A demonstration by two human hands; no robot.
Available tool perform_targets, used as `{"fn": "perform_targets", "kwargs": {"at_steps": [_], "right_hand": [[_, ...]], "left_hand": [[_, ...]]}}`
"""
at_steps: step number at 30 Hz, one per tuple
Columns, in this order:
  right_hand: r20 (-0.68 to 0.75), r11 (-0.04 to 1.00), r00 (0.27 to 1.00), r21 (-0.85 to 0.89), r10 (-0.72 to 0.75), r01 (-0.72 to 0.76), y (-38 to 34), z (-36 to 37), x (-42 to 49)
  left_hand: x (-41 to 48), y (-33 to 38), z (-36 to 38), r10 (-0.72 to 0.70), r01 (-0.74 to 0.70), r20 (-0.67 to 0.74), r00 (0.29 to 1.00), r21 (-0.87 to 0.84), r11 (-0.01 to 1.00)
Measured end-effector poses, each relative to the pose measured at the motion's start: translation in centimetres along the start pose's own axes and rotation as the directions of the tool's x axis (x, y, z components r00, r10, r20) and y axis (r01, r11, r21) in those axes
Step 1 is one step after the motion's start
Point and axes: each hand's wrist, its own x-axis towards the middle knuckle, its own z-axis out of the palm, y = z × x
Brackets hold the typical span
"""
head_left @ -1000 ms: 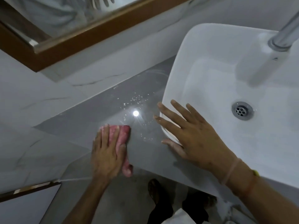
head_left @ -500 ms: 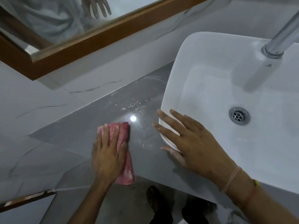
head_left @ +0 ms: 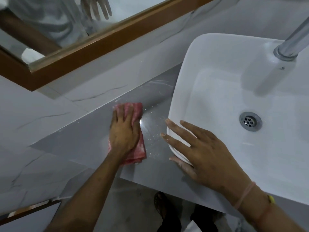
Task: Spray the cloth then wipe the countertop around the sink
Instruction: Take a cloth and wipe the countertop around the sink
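A folded pink cloth (head_left: 138, 113) lies flat on the grey countertop (head_left: 80, 141), left of the white basin (head_left: 217, 91). My left hand (head_left: 124, 131) presses down on the cloth with fingers stretched over it; the cloth's far edge is close to the back wall. My right hand (head_left: 200, 153) rests with spread fingers on the basin's near left corner and holds nothing. Small water droplets dot the counter between the cloth and the basin.
A chrome tap (head_left: 292, 42) stands at the basin's far right, and a drain (head_left: 250, 121) sits in its floor. A wood-framed mirror (head_left: 100, 46) hangs on the marble wall behind. The counter's front edge drops to the floor, where feet show.
My left hand has pushed the cloth away from the counter's front edge towards the back wall. My right hand has stayed on the basin corner.
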Motion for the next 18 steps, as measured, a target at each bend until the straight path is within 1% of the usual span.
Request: {"fn": "perform_targets", "kwargs": {"at_steps": [2,4,7,9,11,13,14,16,18], "right_hand": [[0.007,1.0,1.0,0.015,0.01,-0.01,0.0,0.0,-0.1],[0.006,1.0,1.0,0.016,0.016,-0.017,0.0,0.0,-0.1],[0.008,1.0,1.0,0.014,0.019,-0.019,-0.1,-0.1,0.0],[0.002,1.0,1.0,0.004,0.014,-0.014,-0.1,-0.2,0.1],[0.0,1.0,1.0,-0.001,0.014,-0.014,-0.1,-0.2,0.0],[-0.001,1.0,1.0,-0.005,0.015,-0.015,-0.1,-0.2,0.0],[-0.002,1.0,1.0,-0.006,0.015,-0.015,-0.1,-0.2,0.0],[-0.007,1.0,1.0,-0.004,0.014,-0.014,-0.1,-0.2,0.0],[-0.003,1.0,1.0,0.004,0.016,-0.016,-0.2,-0.2,-0.1]], "left_hand": [[-2.9,-1.3,0.4,0.043,-0.043,0.032,0.999,-0.018,0.999],[-4.9,-3.3,0.5,0.014,-0.012,0.044,0.999,-0.047,0.999],[-3.4,-5.4,-0.2,-0.03,0.03,0.022,0.999,-0.029,0.999],[-0.4,-4.4,-0.9,-0.043,0.042,-0.042,0.998,-0.028,0.999],[2.1,-2.1,-0.9,-0.089,0.083,-0.092,0.992,-0.066,0.994],[3.0,-0.6,-0.6,-0.104,0.099,-0.087,0.991,-0.061,0.993],[2.7,-0.6,-0.5,-0.066,0.062,-0.07,0.995,-0.05,0.997],[1.1,-2.1,-0.2,0.062,-0.063,-0.027,0.998,-0.044,0.997],[-1.1,-4.0,-0.1,0.121,-0.12,0.023,0.992,-0.033,0.992]]}}
